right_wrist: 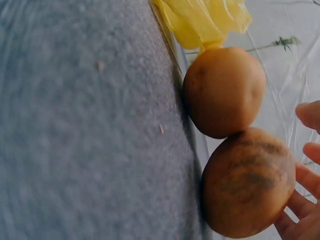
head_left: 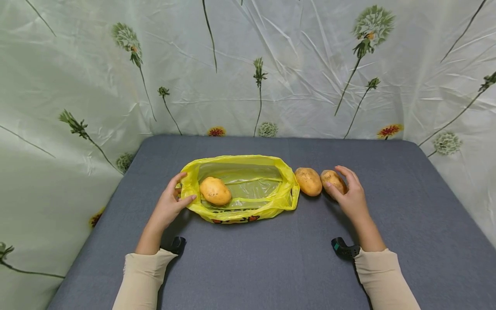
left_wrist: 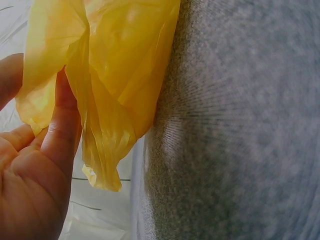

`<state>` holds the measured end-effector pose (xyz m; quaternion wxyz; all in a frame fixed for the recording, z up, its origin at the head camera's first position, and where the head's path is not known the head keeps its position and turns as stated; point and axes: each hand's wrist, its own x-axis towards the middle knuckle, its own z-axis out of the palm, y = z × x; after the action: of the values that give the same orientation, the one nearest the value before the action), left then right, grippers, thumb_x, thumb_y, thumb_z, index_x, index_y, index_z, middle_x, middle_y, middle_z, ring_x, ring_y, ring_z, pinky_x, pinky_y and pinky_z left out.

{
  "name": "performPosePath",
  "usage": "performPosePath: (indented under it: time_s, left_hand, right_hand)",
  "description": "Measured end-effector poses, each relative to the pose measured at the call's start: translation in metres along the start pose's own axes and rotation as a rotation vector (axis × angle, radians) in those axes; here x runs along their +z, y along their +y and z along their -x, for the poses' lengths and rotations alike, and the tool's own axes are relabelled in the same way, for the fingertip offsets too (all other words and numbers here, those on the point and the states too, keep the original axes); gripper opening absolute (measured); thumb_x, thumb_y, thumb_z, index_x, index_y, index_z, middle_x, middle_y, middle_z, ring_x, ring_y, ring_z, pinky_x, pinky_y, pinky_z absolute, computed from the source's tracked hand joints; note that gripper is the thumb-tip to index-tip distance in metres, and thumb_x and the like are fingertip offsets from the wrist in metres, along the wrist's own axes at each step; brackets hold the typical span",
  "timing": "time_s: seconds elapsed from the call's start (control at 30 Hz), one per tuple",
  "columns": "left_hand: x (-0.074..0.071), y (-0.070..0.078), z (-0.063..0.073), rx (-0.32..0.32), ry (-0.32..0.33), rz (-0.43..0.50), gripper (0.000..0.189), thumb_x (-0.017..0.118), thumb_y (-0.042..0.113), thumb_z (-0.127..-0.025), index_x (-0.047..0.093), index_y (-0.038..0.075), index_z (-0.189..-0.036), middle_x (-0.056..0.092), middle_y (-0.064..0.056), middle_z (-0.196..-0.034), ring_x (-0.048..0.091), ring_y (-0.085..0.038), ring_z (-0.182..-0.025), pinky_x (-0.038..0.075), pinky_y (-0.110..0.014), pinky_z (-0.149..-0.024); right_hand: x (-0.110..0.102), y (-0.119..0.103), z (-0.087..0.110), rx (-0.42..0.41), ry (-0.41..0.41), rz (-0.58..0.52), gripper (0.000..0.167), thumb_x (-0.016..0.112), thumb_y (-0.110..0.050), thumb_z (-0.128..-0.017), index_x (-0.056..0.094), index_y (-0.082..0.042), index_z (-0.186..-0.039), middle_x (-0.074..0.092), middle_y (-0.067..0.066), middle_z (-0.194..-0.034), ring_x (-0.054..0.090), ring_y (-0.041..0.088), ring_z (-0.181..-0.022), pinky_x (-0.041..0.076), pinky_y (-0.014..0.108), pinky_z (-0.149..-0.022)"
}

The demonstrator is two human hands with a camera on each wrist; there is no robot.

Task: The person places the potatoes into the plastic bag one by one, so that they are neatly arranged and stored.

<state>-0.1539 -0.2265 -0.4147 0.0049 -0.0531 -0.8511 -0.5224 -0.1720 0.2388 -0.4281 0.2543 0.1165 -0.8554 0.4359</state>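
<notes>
A yellow plastic bag lies with its mouth spread wide, and one potato sits inside at its left end. My left hand holds that end, thumb at the front and fingers toward the back; in the left wrist view a finger passes behind a fold of the bag. My right hand is over the rightmost potato, fingers spread around it. In the right wrist view this dark-stained potato rests on the table, with the thumb apart from it.
Another potato lies between the bag's right end and the rightmost potato, close against both. Everything stands on a grey cloth-covered table. Behind and to the left hangs a pale curtain printed with flowers. Dark devices are strapped at both wrists.
</notes>
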Motion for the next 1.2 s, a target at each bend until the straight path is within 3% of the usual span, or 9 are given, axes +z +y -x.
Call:
performPosePath:
  time_s: [0.13,0.4,0.7,0.97,1.2]
  left_hand:
    - [0.0,0.001,0.0,-0.001,-0.004,0.001,0.074,0.066,0.01,-0.082,0.021,0.009,-0.141,0.03,-0.018,-0.137,0.046,-0.034,-0.103,0.045,-0.022,-0.064]
    - [0.0,-0.002,0.0,0.006,0.001,-0.01,0.073,0.066,0.009,-0.082,0.022,0.008,-0.14,0.034,-0.02,-0.132,0.048,-0.034,-0.1,0.045,-0.023,-0.064]
    - [0.0,0.0,0.001,0.004,-0.002,-0.009,0.073,0.066,0.01,-0.082,0.021,0.008,-0.141,0.031,-0.019,-0.135,0.047,-0.034,-0.101,0.045,-0.023,-0.063]
    - [0.0,-0.001,0.001,0.01,0.001,-0.024,0.073,0.066,0.011,-0.082,0.022,0.008,-0.141,0.031,-0.018,-0.135,0.048,-0.034,-0.099,0.045,-0.024,-0.063]
    - [0.0,-0.001,0.0,0.009,-0.002,-0.029,0.073,0.066,0.013,-0.082,0.022,0.008,-0.141,0.031,-0.018,-0.136,0.047,-0.034,-0.101,0.045,-0.024,-0.064]
  right_hand:
    - [-0.002,0.008,0.002,0.026,-0.014,0.001,0.049,0.069,0.0,-0.075,0.05,0.005,-0.12,0.048,0.02,-0.12,0.041,0.033,-0.111,0.03,0.032,-0.092]
    - [-0.001,0.017,0.008,0.115,-0.052,-0.019,0.048,0.068,-0.004,-0.078,0.049,0.004,-0.121,0.049,0.02,-0.117,0.045,0.022,-0.098,0.03,0.015,-0.08]
    - [-0.002,0.019,0.009,0.199,-0.109,0.007,0.052,0.066,-0.014,-0.082,0.044,0.0,-0.127,0.047,0.021,-0.116,0.044,0.022,-0.094,0.033,0.023,-0.073]
    - [-0.001,0.017,0.01,0.232,-0.092,-0.051,0.05,0.065,-0.011,-0.082,0.044,0.0,-0.127,0.053,0.022,-0.112,0.046,0.002,-0.083,0.036,0.015,-0.067]
    - [-0.001,0.014,0.01,0.269,-0.035,-0.091,0.048,0.065,-0.008,-0.082,0.045,0.001,-0.125,0.053,0.022,-0.112,0.047,0.0,-0.084,0.037,0.011,-0.066]
